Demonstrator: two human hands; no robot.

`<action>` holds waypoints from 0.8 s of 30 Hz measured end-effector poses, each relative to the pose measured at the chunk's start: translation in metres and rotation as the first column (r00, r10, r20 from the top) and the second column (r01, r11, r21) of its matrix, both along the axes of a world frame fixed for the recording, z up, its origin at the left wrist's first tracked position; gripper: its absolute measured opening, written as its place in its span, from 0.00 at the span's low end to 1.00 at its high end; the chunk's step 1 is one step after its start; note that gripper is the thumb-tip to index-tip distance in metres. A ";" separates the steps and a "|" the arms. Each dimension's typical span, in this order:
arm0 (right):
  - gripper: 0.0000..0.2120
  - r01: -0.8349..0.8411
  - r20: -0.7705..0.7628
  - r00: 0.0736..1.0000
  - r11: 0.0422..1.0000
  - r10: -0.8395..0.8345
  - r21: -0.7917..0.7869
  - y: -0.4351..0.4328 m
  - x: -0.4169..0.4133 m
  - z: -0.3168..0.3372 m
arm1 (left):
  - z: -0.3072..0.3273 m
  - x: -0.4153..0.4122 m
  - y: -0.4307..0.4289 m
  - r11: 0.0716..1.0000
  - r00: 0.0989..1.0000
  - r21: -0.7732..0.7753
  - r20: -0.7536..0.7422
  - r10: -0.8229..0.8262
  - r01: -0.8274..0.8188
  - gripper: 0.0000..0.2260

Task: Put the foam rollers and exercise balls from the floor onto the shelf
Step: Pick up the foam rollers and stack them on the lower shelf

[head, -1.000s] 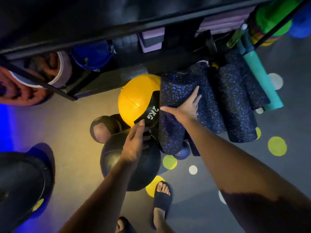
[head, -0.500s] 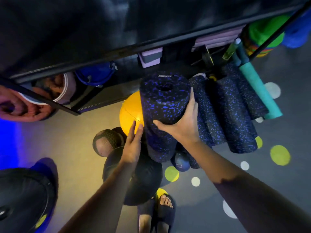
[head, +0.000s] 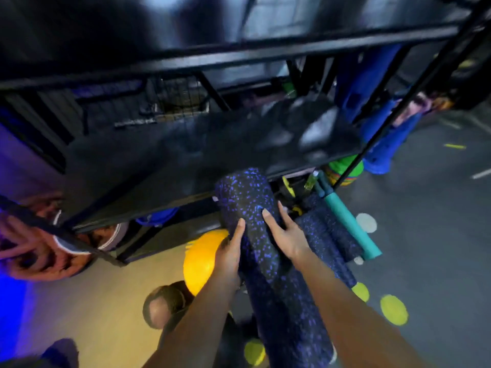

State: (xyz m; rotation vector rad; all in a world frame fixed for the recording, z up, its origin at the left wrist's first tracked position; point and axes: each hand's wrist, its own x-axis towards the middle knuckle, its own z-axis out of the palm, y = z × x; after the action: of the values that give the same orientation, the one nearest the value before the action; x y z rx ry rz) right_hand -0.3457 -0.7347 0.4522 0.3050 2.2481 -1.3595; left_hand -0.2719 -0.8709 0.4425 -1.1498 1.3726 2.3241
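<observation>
The speckled foam roller [head: 245,193] is off the floor, tilted, its far end at the front edge of the shelf [head: 159,166]; blur hides whether it rests there. The left grip [head: 228,257] presses straight fingers flat against the roller's left side. The right grip [head: 285,236] lies over the top, thumb and fingers spread and curling round it. Just beneath lie the yellow ball [head: 199,264] and a dark ball [head: 162,301]. To the right on the floor [head: 438,261] are more foam rollers [head: 326,243] beside a teal bar [head: 348,224]. A slanted black shelf post [head: 393,110] stands right of the roller's end.
</observation>
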 end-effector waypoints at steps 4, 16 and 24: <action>0.41 0.249 0.079 0.968 0.932 -0.237 -0.263 0.081 -0.010 0.021 | 0.037 -0.030 0.033 1.000 0.999 0.007 0.038 -0.008 0.008 0.21; 0.25 0.101 0.129 0.990 0.908 -0.052 -0.407 0.336 -0.089 0.062 | 0.026 -0.111 0.273 0.981 0.972 0.019 0.131 -0.194 0.194 0.39; 0.52 0.075 0.267 0.961 0.867 0.069 -0.493 0.449 -0.145 0.054 | 0.063 -0.178 0.379 0.955 0.965 -0.142 0.080 -0.252 0.261 0.43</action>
State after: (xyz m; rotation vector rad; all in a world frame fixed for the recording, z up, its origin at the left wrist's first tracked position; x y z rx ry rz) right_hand -0.4909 -0.2857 0.5060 0.2913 1.5970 -1.7224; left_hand -0.4503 -0.4924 0.5052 -1.0032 1.5946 2.0185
